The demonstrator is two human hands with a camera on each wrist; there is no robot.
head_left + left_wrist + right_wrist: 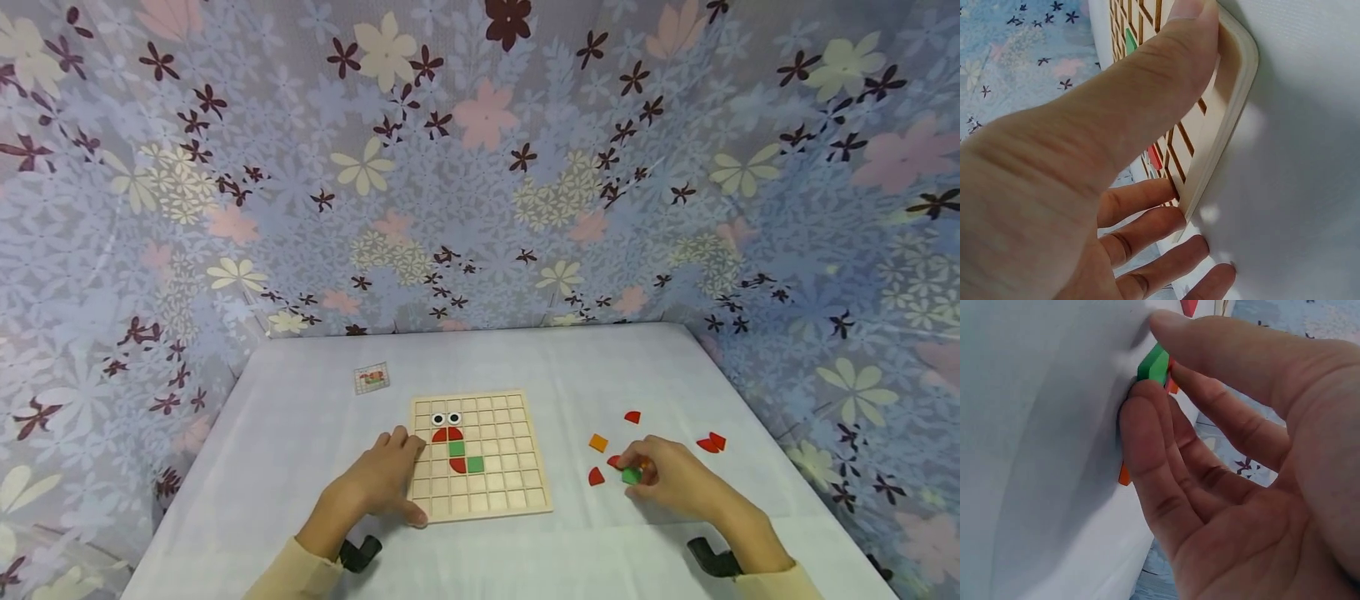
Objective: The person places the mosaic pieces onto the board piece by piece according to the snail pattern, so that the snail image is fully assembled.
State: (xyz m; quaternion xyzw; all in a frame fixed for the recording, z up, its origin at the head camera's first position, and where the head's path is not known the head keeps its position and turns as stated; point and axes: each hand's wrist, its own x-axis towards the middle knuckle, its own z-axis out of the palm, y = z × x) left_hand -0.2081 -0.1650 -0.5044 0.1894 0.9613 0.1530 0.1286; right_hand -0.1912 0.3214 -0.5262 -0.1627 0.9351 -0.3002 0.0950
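A wooden grid board (510,467) lies on the table, with two round eye tiles (446,418), red quarter-circle tiles (447,434) and green square tiles (476,464) in its cells. My left hand (381,475) rests at its left side. The thumb (1166,69) lies on the frame near the front corner, while the relaxed fingers (1147,228) touch the left edge or stand just beside it. To the right of the board, my right hand (671,475) curls its fingers around a green tile (1155,364) close to the tabletop. Those fingers partly hide nearby red and orange tiles.
Loose tiles lie about the right hand: an orange square (597,442), a red quarter-circle (633,417), another red one (596,476) and a red pair (711,442) farther right. A small picture card (372,377) lies behind the board. Flowered cloth (480,208) surrounds the table.
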